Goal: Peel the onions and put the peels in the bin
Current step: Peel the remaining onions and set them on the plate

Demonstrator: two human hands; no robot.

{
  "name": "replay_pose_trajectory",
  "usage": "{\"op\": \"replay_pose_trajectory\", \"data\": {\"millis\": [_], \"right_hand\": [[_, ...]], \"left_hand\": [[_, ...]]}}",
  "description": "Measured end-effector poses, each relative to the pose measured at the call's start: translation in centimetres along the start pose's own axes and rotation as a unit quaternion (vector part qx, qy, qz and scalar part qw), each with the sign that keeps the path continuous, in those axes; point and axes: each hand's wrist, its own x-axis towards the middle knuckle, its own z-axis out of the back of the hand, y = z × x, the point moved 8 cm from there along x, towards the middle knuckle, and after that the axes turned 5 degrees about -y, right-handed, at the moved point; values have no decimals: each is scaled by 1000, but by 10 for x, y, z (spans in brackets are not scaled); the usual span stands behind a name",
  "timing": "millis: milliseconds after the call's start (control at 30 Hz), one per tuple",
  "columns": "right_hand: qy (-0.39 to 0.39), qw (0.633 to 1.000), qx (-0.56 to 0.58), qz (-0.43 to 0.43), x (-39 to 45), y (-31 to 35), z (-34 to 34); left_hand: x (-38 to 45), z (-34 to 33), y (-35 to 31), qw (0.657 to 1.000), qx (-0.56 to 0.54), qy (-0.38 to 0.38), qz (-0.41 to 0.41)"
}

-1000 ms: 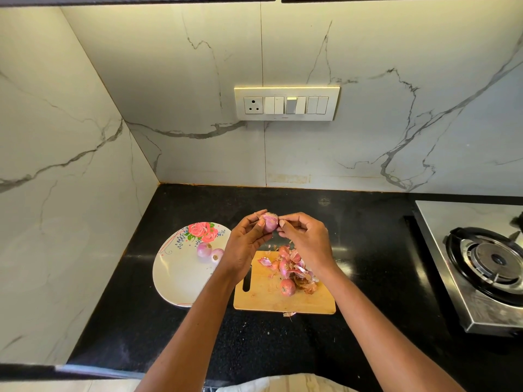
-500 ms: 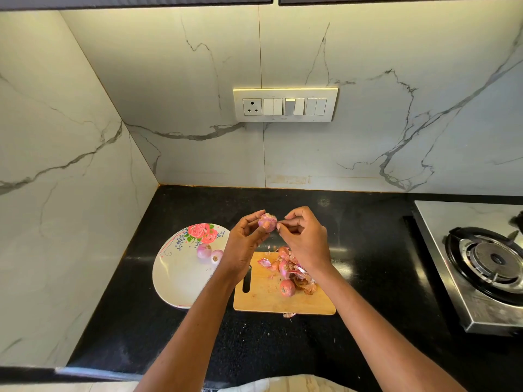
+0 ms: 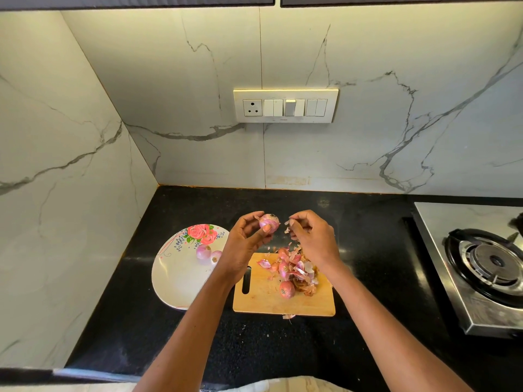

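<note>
Black shiny counter (image 3: pixel 283 349) lying closest, with two bare forearms reaching up across it from the bottom edge. One small peel scrap (image 3: pixel 288 316) sitting on the counter, just touching the near edge of the wooden cutting board (image 3: pixel 263 301).

Lying on the board: one unpeeled onion (image 3: pixel 286 289) near the middle, and just behind it a messy pile of peels (image 3: pixel 297 271) with more small onions mixed in. Just left of the board, a white plate (image 3: pixel 175 278) with red flowers painted on it, holding two peeled onions (image 3: pixel 208 253) side by side.

Hanging in the air above the far end of the board, both hands. Left hand (image 3: pixel 246 244) turning palm up, fingers and thumb curling round a small pinkish onion (image 3: pixel 268 222) and holding it at the fingertips. Right hand (image 3: pixel 314 239) bending at the wrist, back of the hand facing up, fingers bunching together and pinching a thin bit of peel (image 3: pixel 288 226). Hands staying a little apart, with a small gap between the held onion and the pinched peel.

Off to the right, a steel gas stove (image 3: pixel 481 278) sitting on the counter with its black burner ring. Farther back, white marble walls (image 3: pixel 368 151) with grey veins, and a switch panel (image 3: pixel 285 106) fixed on the back wall.
</note>
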Motion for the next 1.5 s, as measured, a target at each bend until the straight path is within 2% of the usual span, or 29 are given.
{"op": "replay_pose_trajectory", "data": {"millis": [133, 267, 500, 767, 900, 1100, 1367, 1500], "right_hand": [[38, 999, 6, 15, 1, 8, -4], [70, 996, 42, 38, 0, 23, -11], [28, 994, 18, 100, -4, 30, -8], [17, 992, -7, 125, -9, 31, -8], [-20, 994, -17, 110, -8, 22, -1], [37, 995, 19, 87, -7, 23, -10], [28, 993, -3, 111, -7, 25, -5], [22, 996, 0, 83, -7, 16, -4]], "left_hand": [[2, -3, -4, 997, 65, 0, -33], [3, -3, -6, 996, 76, 4, -54], [4, 0, -8, 993, 97, -14, -69], [1, 1, -5, 994, 90, -12, -64], [-1, -5, -4, 995, 86, 3, -57], [2, 1, -5, 995, 87, -8, -56], [3, 0, -5, 994, 91, 6, -53], [1, -1, -3, 994, 94, 14, -48]]}}
